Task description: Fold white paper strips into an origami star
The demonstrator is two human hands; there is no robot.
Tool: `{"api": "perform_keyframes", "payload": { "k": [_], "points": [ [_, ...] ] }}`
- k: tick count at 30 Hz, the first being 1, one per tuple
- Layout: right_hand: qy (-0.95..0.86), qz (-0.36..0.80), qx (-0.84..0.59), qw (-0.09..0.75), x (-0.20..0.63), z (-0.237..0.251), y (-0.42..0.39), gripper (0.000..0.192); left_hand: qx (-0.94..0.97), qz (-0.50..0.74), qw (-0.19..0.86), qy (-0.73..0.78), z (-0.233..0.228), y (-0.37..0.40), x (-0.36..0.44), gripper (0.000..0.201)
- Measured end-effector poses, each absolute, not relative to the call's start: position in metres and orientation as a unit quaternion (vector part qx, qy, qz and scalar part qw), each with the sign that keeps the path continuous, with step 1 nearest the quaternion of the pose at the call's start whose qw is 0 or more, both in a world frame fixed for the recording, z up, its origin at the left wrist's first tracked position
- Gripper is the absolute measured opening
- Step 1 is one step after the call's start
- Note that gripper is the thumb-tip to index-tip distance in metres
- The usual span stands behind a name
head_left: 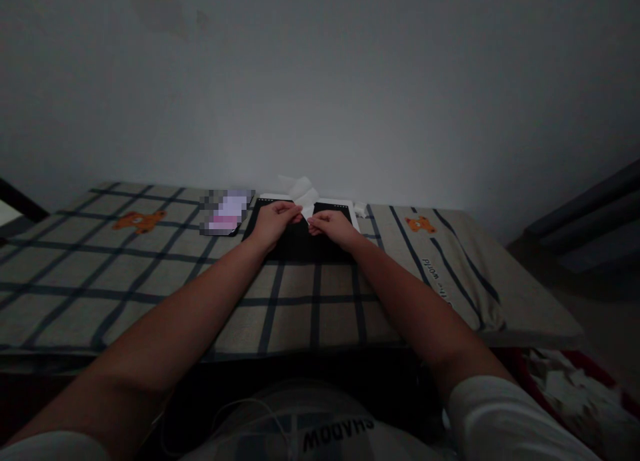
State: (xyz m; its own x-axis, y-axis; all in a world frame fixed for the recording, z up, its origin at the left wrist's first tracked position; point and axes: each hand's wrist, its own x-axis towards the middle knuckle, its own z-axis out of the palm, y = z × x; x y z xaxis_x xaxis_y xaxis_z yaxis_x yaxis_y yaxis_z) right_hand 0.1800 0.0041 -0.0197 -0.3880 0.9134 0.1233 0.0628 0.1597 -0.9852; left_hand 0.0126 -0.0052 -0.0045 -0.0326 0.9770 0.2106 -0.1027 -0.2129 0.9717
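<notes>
Between both hands is a thin white tissue (304, 193), its loose upper part fanning out toward the wall. My left hand (274, 222) pinches its lower left side between thumb and fingers. At the lower right edge my right hand (334, 226) is closed in a similar pinch. Both hands hover over or rest on a flat black sheet or board (300, 246) with a row of small marks along its far edge; I cannot tell whether they touch it. White edges show behind and to the right of the black surface.
A phone with a lit, partly blurred screen (230, 211) lies left of the black board. A small crumpled white piece (360, 209) sits to its right. The checked cloth (165, 261) covers the table against the wall. A red bin (597, 368) of crumpled white paper stands below right.
</notes>
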Motion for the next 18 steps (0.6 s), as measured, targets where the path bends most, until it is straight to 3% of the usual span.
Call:
{"api": "perform_keyframes", "payload": {
  "k": [13, 18],
  "points": [
    [-0.636, 0.536, -0.397, 0.389, 0.1766, -0.0130, -0.0008, 0.012, 0.499, 0.590, 0.478, 0.418, -0.0026, -0.0055, 0.0111, 0.027],
    [-0.649, 0.522, -0.407, 0.375, 0.1776, -0.0119, -0.0028, 0.018, 0.505, 0.577, 0.496, 0.408, -0.0040, -0.0042, 0.0089, 0.027]
  ]
}}
